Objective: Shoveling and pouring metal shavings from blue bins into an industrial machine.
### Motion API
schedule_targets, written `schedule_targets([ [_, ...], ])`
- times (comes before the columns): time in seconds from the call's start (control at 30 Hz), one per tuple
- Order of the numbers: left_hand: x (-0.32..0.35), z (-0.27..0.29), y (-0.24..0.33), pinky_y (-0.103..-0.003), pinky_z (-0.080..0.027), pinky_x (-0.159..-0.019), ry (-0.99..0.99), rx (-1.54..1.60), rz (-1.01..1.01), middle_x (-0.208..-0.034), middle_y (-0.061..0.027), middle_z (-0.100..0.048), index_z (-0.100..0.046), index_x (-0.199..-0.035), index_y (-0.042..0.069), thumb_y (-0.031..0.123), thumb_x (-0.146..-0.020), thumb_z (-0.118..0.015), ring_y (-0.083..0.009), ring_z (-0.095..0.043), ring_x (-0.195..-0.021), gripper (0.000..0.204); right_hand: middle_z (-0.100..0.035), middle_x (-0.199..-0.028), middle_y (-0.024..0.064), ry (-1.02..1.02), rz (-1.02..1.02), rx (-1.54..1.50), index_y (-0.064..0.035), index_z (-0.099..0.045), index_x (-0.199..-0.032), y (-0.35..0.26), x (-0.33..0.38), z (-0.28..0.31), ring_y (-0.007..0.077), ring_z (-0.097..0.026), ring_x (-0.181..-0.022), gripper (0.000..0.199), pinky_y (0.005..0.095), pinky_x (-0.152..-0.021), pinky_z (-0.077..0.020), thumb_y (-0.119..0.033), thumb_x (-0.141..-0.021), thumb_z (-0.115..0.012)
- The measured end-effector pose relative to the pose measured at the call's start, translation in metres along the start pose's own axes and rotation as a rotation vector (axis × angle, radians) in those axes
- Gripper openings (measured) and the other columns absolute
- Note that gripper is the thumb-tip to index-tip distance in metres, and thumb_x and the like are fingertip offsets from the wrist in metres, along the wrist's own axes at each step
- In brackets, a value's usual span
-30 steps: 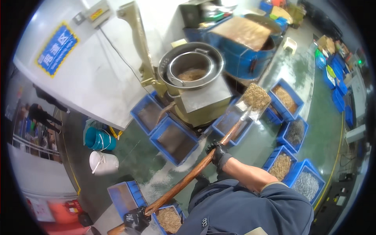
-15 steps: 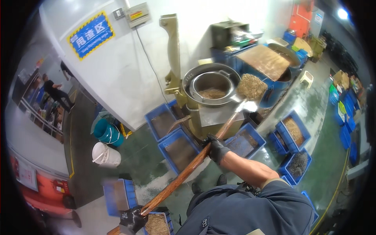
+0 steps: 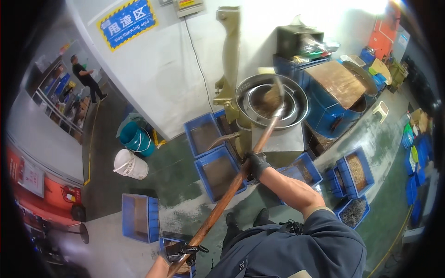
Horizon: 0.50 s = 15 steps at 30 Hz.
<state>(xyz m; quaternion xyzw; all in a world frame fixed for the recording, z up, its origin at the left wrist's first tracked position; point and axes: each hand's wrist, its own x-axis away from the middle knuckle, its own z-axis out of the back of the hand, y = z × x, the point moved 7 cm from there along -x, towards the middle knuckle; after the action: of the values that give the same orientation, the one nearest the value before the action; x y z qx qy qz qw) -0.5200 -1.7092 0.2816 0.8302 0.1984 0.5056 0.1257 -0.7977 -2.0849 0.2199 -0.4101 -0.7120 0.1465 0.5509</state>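
Observation:
A long-handled shovel [image 3: 221,208] slants across the view, its wooden shaft running from lower left up to a round metal machine bowl [image 3: 303,109]. My right hand [image 3: 256,167], in a black glove, is closed around the middle of the shaft. Lower down, near its end, my left hand [image 3: 178,251] grips it, also black-gloved. Over the bowl the shovel blade [image 3: 279,90] is tilted nearly edge-on. Beside it, blurred tan shavings [image 3: 271,98] are at the inner ring's opening; whether some still lie on the blade I cannot tell.
Blue bins [image 3: 220,173] stand on the floor around the machine, one holding dark shavings [image 3: 353,212]. A tall beige post [image 3: 227,55] rises beside the bowl. A large blue drum [image 3: 327,118] stands at right, and buckets [image 3: 131,164] at left. A person [image 3: 85,78] stands far left.
The loaded shovel blade has swung left over the bowl and tipped, and shavings have come off toward the inner ring. Both hands have kept hold of the shaft. The view has shifted.

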Motion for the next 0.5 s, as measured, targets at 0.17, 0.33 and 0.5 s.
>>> schedule_targets([
  [0.17,-0.013,-0.003,-0.020,-0.032,-0.048,-0.051,-0.020,0.206,0.168,-0.067,-0.0126,-0.060,-0.060,-0.102,-0.003,0.027,-0.089,-0.062,-0.0223,-0.060,-0.057,0.033,-0.053,-0.066,0.0087,0.053,0.138,-0.108,-0.0096,-0.055,-0.076,0.019,-0.059,0.008,0.0227,-0.055,-0.059,0.011,0.0375,-0.052,-0.0463,-0.017,-0.080,-0.061],
  [0.33,-0.003,-0.012,-0.006,-0.030,-0.046,-0.052,0.019,-0.056,0.075,-0.070,-0.0080,-0.060,-0.059,-0.100,0.000,0.026,-0.087,-0.064,-0.0181,-0.058,-0.058,0.029,-0.055,-0.064,0.0091,0.058,0.021,0.096,-0.0057,-0.057,-0.072,-0.002,-0.014,-0.018,0.0209,-0.055,-0.056,0.010,0.0372,-0.048,-0.0435,-0.011,-0.075,-0.066],
  [0.5,0.014,0.009,-0.027,-0.031,-0.044,-0.053,0.211,0.085,0.056,-0.067,-0.0046,-0.059,-0.060,-0.103,-0.001,0.023,-0.084,-0.068,-0.0166,-0.055,-0.056,0.032,-0.054,-0.067,0.0078,0.053,-0.030,0.176,-0.0087,-0.054,-0.077,0.006,0.023,-0.035,0.0209,-0.055,-0.061,0.014,0.0378,-0.057,-0.0462,-0.021,-0.083,-0.057],
])
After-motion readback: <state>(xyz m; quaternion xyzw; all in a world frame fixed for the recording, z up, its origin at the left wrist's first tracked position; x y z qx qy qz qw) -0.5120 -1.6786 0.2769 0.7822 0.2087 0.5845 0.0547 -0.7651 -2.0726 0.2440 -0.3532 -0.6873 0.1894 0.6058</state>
